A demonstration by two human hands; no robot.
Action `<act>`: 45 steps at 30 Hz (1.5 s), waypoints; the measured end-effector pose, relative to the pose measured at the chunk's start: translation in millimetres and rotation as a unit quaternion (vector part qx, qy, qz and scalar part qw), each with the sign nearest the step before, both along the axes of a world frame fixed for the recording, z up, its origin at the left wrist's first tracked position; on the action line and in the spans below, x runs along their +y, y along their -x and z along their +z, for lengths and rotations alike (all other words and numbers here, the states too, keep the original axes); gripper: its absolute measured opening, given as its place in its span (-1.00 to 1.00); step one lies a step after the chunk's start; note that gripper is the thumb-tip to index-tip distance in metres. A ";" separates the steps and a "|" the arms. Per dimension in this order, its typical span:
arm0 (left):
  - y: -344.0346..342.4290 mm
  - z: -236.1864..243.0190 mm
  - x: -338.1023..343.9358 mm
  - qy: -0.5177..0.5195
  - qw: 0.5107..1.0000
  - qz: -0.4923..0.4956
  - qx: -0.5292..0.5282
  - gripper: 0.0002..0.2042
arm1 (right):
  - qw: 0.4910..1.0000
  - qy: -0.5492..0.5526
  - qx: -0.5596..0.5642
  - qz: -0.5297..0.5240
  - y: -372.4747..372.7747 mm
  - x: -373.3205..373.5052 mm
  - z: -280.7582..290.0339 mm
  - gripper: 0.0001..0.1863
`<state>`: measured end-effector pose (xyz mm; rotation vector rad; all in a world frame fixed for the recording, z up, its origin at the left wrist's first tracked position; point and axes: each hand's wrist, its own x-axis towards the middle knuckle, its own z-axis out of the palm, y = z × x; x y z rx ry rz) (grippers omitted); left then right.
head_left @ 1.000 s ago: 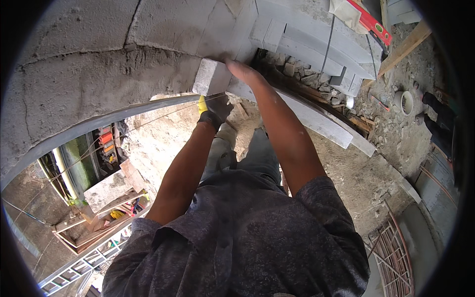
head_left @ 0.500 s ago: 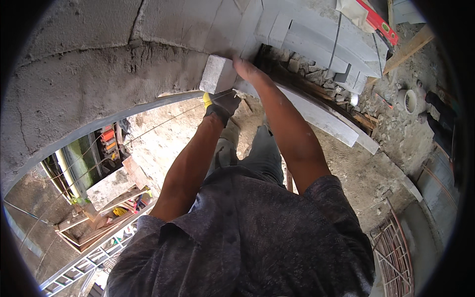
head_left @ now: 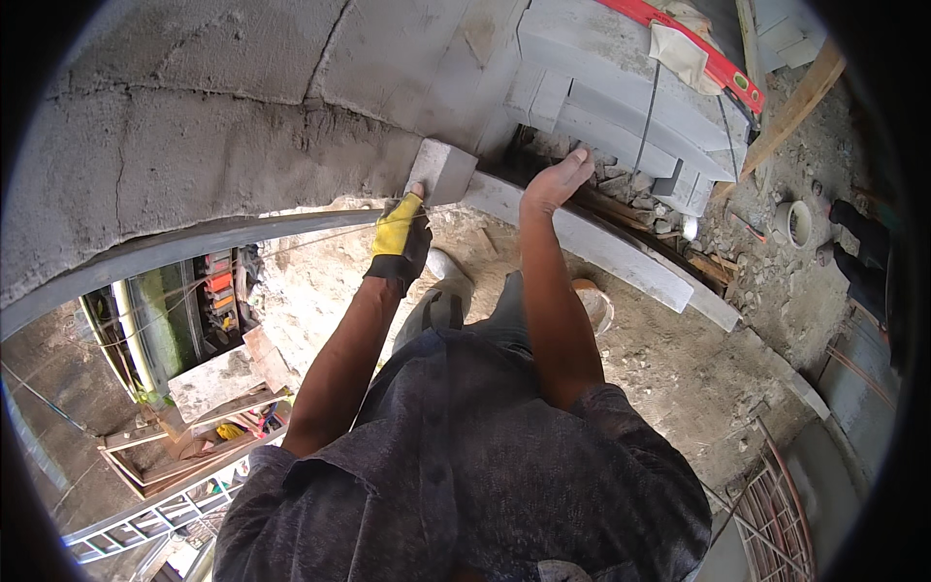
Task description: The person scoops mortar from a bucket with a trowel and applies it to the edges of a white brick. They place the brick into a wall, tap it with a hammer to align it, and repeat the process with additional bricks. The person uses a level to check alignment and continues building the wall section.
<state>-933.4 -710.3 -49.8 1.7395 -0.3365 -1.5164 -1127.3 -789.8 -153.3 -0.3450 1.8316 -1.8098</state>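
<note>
A pale rectangular block (head_left: 445,171) rests at the edge of the cracked grey curved wall (head_left: 233,155). My left hand (head_left: 398,238), in a yellow and dark glove, grips the block's near left side, its bare thumb tip against it. A thin line (head_left: 324,236) stretches across near that glove. My bare right hand (head_left: 560,180) is apart from the block, to its right, fingers slightly bent and holding nothing, over a gap with rubble. A long white slab (head_left: 611,255) runs rightward from the block.
A red level (head_left: 721,70) and cloth lie on stacked slabs (head_left: 621,112). Wooden beams (head_left: 795,116), a round pail (head_left: 797,223) and dark gloves or clothing (head_left: 858,252) are at right. Below are my boot (head_left: 448,269), a bucket (head_left: 592,306), a ladder (head_left: 155,514) and debris boxes.
My right hand has let go of the block and moved right. My left glove now shows more of its yellow side, still at the block. The view has shifted slightly, exposing a bucket.
</note>
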 end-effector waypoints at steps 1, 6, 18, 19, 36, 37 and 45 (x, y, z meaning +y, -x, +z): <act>-1.4 -0.4 -4.1 0.001 0.997 -0.030 -0.067 -0.65 | 1.000 0.009 -0.011 0.003 4.4 2.6 -7.1 -0.41; -5.1 -4.1 -5.3 -0.035 0.993 -0.028 -0.112 -0.62 | 0.999 0.033 0.020 0.021 -71.8 -12.0 -19.0 -0.41; -3.2 -5.7 -13.2 -0.030 0.990 -0.022 -0.137 -0.59 | 0.988 0.077 0.024 0.128 -74.8 -28.7 -20.0 -0.40; -5.1 -7.2 -10.1 -0.039 0.989 -0.010 -0.143 -0.59 | 0.991 0.088 -0.007 0.099 -54.1 -23.7 -3.1 -0.44; -6.1 -3.0 -12.8 -0.003 0.984 -0.064 -0.166 -0.63 | 0.956 0.080 0.229 0.163 -37.7 -29.2 0.0 -0.55; -6.6 -3.2 -1.0 -0.012 0.989 -0.049 -0.142 -0.62 | 0.953 0.065 0.236 0.179 -17.7 -8.5 11.6 -0.60; -34.7 -41.3 -16.7 0.046 0.975 -0.123 -0.177 -0.60 | 0.864 -0.185 0.284 0.373 64.6 236.7 -35.6 -0.66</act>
